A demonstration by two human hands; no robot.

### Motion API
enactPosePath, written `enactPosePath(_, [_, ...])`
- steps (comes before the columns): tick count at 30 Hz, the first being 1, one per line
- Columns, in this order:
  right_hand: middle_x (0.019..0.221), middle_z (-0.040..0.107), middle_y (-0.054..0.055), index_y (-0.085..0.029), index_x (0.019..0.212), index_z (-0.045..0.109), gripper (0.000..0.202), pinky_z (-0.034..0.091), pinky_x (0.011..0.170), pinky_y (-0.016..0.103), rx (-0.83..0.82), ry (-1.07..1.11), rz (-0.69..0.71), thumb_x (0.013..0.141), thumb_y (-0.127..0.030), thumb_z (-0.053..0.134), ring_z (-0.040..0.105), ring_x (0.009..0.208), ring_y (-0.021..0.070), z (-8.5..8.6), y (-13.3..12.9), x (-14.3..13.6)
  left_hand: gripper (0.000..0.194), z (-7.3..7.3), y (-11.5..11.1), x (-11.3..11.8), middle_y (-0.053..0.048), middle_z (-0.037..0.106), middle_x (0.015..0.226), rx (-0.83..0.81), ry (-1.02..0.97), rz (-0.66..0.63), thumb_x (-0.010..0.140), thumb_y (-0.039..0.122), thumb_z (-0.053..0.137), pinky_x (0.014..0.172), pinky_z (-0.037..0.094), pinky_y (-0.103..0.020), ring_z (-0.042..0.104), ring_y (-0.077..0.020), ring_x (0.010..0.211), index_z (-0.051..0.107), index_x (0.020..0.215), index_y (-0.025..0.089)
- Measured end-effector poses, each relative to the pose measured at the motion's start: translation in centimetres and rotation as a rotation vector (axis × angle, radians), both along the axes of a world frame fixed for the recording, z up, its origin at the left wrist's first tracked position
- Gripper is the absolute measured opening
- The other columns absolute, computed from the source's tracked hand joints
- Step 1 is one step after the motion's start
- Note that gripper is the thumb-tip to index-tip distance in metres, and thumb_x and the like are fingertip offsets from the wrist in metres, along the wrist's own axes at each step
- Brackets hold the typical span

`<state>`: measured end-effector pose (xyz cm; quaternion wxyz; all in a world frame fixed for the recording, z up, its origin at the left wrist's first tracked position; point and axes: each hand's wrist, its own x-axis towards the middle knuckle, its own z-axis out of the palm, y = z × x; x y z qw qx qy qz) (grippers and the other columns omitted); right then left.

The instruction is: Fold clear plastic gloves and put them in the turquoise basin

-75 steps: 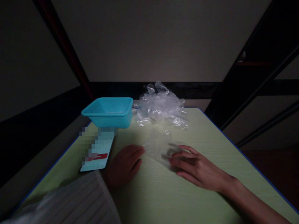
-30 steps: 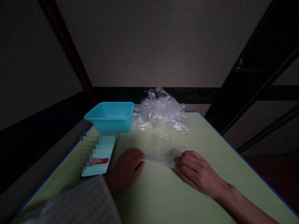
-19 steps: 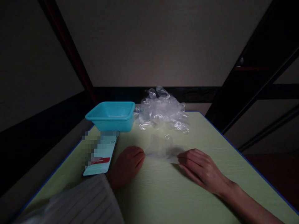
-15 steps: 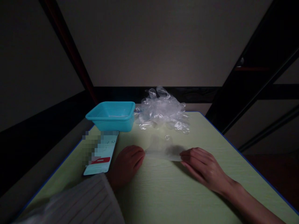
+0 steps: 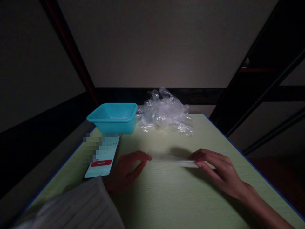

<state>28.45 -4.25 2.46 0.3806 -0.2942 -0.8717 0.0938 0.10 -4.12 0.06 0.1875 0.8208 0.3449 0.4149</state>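
Observation:
A thin, clear plastic glove (image 5: 170, 158) is stretched sideways between my two hands, low over the pale green table; its outline is faint and blurred. My left hand (image 5: 128, 168) pinches its left end between thumb and fingertips. At the other end, my right hand (image 5: 216, 168) is closed on the plastic with thumb and fingers. Beyond them, near the table's far edge, lies a heap of crumpled clear plastic gloves (image 5: 165, 113).
A turquoise plastic basket (image 5: 114, 122) stands at the back left of the green table (image 5: 171, 203). In front of it lies a phone (image 5: 103, 159) with a lit screen, close to my left hand. A wall rises behind the table.
The glove has gone from lying spread with its far part showing to a narrow strip between my hands. My right hand has moved slightly right, and the fingers of my left hand have changed shape.

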Motion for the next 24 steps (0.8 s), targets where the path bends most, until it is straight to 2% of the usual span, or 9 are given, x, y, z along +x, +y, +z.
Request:
enactPosePath(3, [0.063, 0.063, 0.001, -0.019, 0.072, 0.056, 0.032, 0.046, 0.049, 0.021, -0.199, 0.071, 0.006, 0.094, -0.036, 0.041, 0.059, 0.055, 0.0115, 0.6, -0.4, 0.1, 0.014, 0.8, -0.5, 0.2, -0.004, 0.069, 0.078, -0.253, -0.162, -0.121, 0.088, 0.025, 0.05, 0.065, 0.054, -0.025, 0.067, -0.0153, 0.073, 0.058, 0.079, 0.018])
enactPosePath(8, [0.044, 0.046, -0.004, -0.019, 0.057, 0.044, 0.047, 0.034, 0.034, 0.019, -0.712, 0.341, 0.12, 0.082, -0.058, 0.051, 0.045, 0.037, 0.0086, 0.5, -0.6, -0.2, 0.025, 1.4, -1.4, 0.5, 0.001, 0.066, 0.068, -0.993, -0.565, -0.478, 0.083, 0.04, 0.06, 0.038, 0.047, -0.017, 0.065, -0.0126, 0.046, 0.048, 0.077, 0.019])
enactPosePath(10, [0.042, 0.046, -0.005, -0.02, 0.058, 0.042, 0.048, 0.032, 0.032, 0.018, -0.919, 0.426, 0.165, 0.078, -0.062, 0.054, 0.043, 0.033, 0.0078, 0.0, -0.3, -0.4, 0.029, 1.4, -1.4, 0.7, 0.002, 0.067, 0.069, -1.16, -0.648, -0.509, 0.08, 0.042, 0.063, 0.035, 0.044, -0.015, 0.064, -0.0125, 0.043, 0.045, 0.078, 0.019])
enactPosePath(13, [0.04, 0.047, -0.006, -0.019, 0.059, 0.043, 0.046, 0.032, 0.033, 0.017, -1.093, 0.468, 0.126, 0.077, -0.059, 0.056, 0.043, 0.031, 0.0068, -1.0, 0.3, -0.9, 0.032, 1.1, -0.7, 0.9, 0.002, 0.067, 0.068, -1.204, -0.653, -0.352, 0.075, 0.04, 0.066, 0.035, 0.044, -0.014, 0.062, -0.0108, 0.041, 0.043, 0.074, 0.018])
enactPosePath(15, [0.042, 0.048, -0.006, -0.018, 0.06, 0.044, 0.045, 0.034, 0.036, 0.017, -1.119, 0.45, 0.063, 0.077, -0.058, 0.057, 0.044, 0.033, 0.0064, -1.6, 0.8, -1.2, 0.032, 0.6, 0.1, 0.9, 0.003, 0.065, 0.063, -1.142, -0.59, -0.183, 0.073, 0.039, 0.067, 0.04, 0.046, -0.015, 0.063, -0.0106, 0.044, 0.043, 0.071, 0.017])
enactPosePath(17, [0.045, 0.049, -0.005, -0.017, 0.06, 0.046, 0.046, 0.037, 0.039, 0.018, -1.1, 0.402, -0.004, 0.075, -0.06, 0.058, 0.045, 0.036, 0.0063, -2.1, 1.4, -1.4, 0.032, 0.0, 0.9, 0.9, 0.004, 0.061, 0.06, -1.092, -0.499, -0.07, 0.069, 0.04, 0.067, 0.041, 0.046, -0.016, 0.064, -0.0117, 0.047, 0.044, 0.07, 0.017])
enactPosePath(21, [0.045, 0.048, -0.005, -0.018, 0.059, 0.046, 0.049, 0.036, 0.038, 0.02, -1.033, 0.267, -0.089, 0.074, -0.064, 0.054, 0.044, 0.038, 0.0073, -3.1, 2.2, -1.4, 0.03, -1.2, 1.9, 0.9, 0.004, 0.058, 0.059, -1.042, -0.293, 0.008, 0.065, 0.039, 0.064, 0.041, 0.045, -0.018, 0.062, -0.0124, 0.051, 0.044, 0.067, 0.018])
enactPosePath(24, [0.042, 0.047, -0.005, -0.019, 0.06, 0.044, 0.047, 0.032, 0.036, 0.02, -1.003, 0.171, -0.112, 0.078, -0.063, 0.048, 0.04, 0.035, 0.0074, -3.6, 2.5, -1.3, 0.024, -1.6, 2.0, 1.1, 0.005, 0.056, 0.057, -1.001, -0.23, 0.026, 0.065, 0.037, 0.059, 0.04, 0.044, -0.017, 0.059, -0.0111, 0.049, 0.043, 0.066, 0.018])
